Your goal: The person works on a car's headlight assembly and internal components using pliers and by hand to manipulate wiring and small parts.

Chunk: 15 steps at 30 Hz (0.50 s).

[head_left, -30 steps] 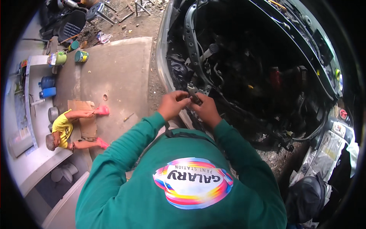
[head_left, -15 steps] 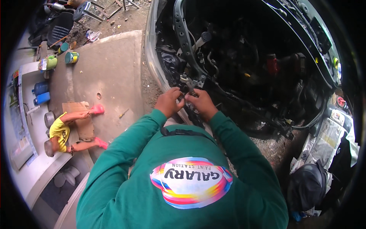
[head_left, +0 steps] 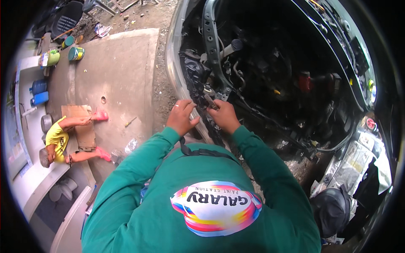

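My left hand (head_left: 180, 118) is over the grey painted edge (head_left: 175, 63) of a car's front. Its thumb and fingers are apart, and I see nothing between them. Close beside it, my right hand (head_left: 224, 117) pinches a short grey-brown piece (head_left: 210, 101) that points up and left; its exact kind cannot be made out. That piece is near the lower end of a metal support bar with holes (head_left: 209, 38), at the corner of the dark engine bay (head_left: 270, 55). The fingertips of my right hand are partly hidden.
A red and black power tool (head_left: 305, 81) rests in the bay, near a capped filler neck (head_left: 233, 47). Left, a person in a yellow shirt (head_left: 57, 137) sits by cardboard (head_left: 86, 139). A screwdriver (head_left: 130, 122) lies on the concrete; a black bag (head_left: 333, 208) sits lower right.
My left hand has moved slightly left and down, away from the right, and its fingers have spread. My right hand keeps the small piece. The view has shifted a little.
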{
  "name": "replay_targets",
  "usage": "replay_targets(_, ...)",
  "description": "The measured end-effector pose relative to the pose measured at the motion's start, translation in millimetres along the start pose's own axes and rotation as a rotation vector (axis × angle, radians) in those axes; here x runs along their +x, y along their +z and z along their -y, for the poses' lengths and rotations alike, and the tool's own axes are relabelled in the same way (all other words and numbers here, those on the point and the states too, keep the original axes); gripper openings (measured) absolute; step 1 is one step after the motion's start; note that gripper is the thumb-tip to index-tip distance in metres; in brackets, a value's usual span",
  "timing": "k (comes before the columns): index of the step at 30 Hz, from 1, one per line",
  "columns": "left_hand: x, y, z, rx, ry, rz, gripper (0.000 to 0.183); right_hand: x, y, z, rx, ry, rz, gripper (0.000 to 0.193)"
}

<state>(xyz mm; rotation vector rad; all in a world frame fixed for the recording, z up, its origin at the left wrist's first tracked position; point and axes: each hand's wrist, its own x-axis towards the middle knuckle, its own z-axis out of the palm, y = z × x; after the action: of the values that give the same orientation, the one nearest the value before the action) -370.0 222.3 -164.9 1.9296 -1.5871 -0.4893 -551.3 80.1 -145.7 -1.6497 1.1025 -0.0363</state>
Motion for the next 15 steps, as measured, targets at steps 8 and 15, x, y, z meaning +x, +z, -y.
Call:
replay_targets(8, -12.7, 2.7, -1.7, -0.056, -0.075, 0.043, 0.050, -1.8, -1.9, 16.6, -0.146, -0.066, 0.044, 0.024)
replay_targets(15, -12.9, 14.5, -6.3, -0.144, -0.112, 0.022, 0.049, -3.6, 4.2, 17.2, -0.206, -0.233, 0.025, 0.021)
